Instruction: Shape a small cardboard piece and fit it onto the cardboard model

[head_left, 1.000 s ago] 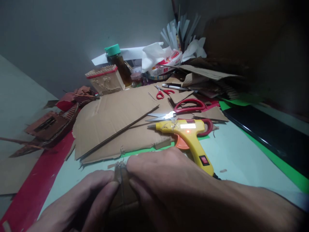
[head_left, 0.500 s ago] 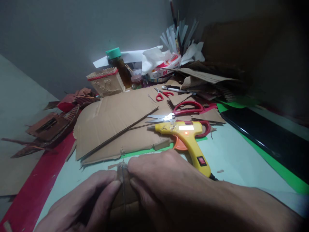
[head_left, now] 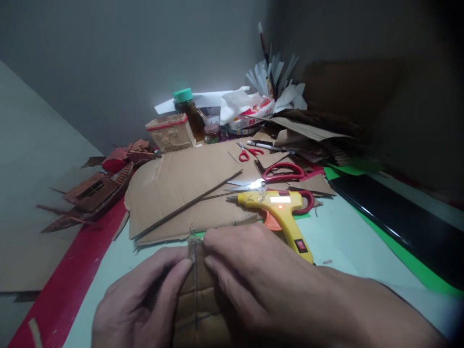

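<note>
Here, both of your hands press on a small brown cardboard piece (head_left: 197, 295) at the near edge of the table (head_left: 348, 241). Your left hand (head_left: 141, 299) grips its left side, fingers curled and the thumb tip pushed against a thin dark seam running down the piece. Your right hand (head_left: 261, 285) lies over its right side, fingertips closed on the same seam, so the 2 hands meet at the top of the piece, pinching it between them.

Just beyond your right hand lies a yellow hot glue gun (head_left: 281, 212) with an orange trigger, nozzle pointing left, an indicator lit on its body. Behind it sit large red-handled scissors (head_left: 275, 175), and farther back a small red pair (head_left: 248, 152). A big flat cardboard sheet (head_left: 181, 188) spreads behind the piece, with a long thin dark stick (head_left: 188, 205) lying slantwise on it. A bottle with a green cap (head_left: 188, 111) stands at the back beside a little popsicle-stick box (head_left: 170, 133). A brown cardboard model (head_left: 94, 193) lies at far left.
</note>
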`<state>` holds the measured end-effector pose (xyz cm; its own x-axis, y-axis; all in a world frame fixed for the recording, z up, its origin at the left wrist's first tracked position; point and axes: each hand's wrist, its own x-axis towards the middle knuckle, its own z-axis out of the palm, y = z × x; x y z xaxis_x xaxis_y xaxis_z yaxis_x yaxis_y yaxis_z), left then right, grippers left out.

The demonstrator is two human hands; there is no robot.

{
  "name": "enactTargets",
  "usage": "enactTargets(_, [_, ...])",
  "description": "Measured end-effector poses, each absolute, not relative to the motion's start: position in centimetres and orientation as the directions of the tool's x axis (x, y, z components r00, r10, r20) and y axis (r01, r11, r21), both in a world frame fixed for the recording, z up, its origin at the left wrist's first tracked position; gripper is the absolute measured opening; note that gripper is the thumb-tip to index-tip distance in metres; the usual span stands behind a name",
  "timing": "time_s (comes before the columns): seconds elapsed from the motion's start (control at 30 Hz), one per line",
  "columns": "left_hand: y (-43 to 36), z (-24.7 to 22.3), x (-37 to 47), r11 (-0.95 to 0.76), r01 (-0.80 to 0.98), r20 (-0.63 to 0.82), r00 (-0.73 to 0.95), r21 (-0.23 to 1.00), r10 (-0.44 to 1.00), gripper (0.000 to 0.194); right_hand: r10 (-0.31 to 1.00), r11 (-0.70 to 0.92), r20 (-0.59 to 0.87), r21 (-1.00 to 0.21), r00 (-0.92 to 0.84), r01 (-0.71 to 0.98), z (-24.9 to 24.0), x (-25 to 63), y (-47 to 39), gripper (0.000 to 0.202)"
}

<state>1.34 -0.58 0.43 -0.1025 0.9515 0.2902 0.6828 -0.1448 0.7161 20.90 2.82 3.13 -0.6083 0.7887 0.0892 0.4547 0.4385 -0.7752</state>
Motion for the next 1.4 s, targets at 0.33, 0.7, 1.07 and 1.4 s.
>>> enactTargets(0.33, [0.8, -0.4, 0.9, 0.066, 0.108, -0.052, -0.127, 0.992, 0.991, 0.035, 0.831, 0.473, 0.182, -0.729, -0.526, 0.495, 2.3, 21.2, 3.5, 0.026])
enactTargets(0.7, [1.2, 0.5, 1.9, -0.003, 0.225, 0.015, -0.053, 0.974, 0.998, 0.034, 0.841, 0.440, 0.152, -0.751, -0.520, 0.492, 2.1, 21.2, 3.6, 0.033])
enactTargets(1.07, [1.5, 0.6, 1.8, 0.005, 0.173, 0.009, -0.080, 0.985, 0.997, 0.029, 0.836, 0.525, 0.385, -0.771, -0.392, 0.360, 2.3, 21.9, 4.8, 0.029])
enactTargets(1.4, [0.1, 0.7, 3.9, 0.005, 0.161, 0.008, -0.080, 0.987, 0.997, 0.045, 0.722, 0.619, 0.361, -0.718, -0.591, 0.318, 3.4, 21.5, 3.5, 0.006])
